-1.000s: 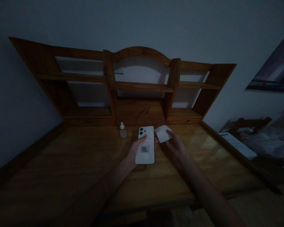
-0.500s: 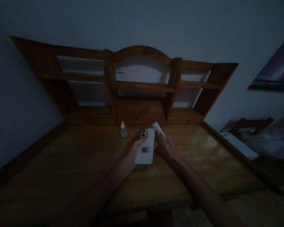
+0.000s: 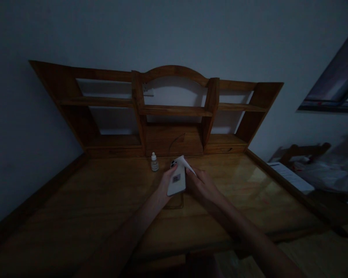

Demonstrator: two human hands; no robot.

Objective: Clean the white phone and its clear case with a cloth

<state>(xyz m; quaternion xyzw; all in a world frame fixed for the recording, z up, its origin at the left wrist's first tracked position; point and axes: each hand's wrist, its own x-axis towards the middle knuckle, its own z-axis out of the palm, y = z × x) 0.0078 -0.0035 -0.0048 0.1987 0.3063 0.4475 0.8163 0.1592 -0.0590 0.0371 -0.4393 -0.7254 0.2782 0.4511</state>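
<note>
A white phone is held above the desk by my left hand, its thumb on the back near the camera lenses. The phone's back faces up and bears a small label. My right hand pinches a white sheet or cloth, which touches the phone's upper right edge. A clear dropper bottle with a white cap stands upright on the desk, left of the phone. Beneath the phone lies a thin-edged frame, perhaps a clear case, partly hidden.
The wooden desk has a shelf unit along its back. At the right, beyond the desk's raised edge, are a white flat item, a plastic bag and a chair back.
The phone has tilted and turned in my left hand. My right hand has brought the white sheet left, against the phone's upper edge. The view has shifted slightly.
</note>
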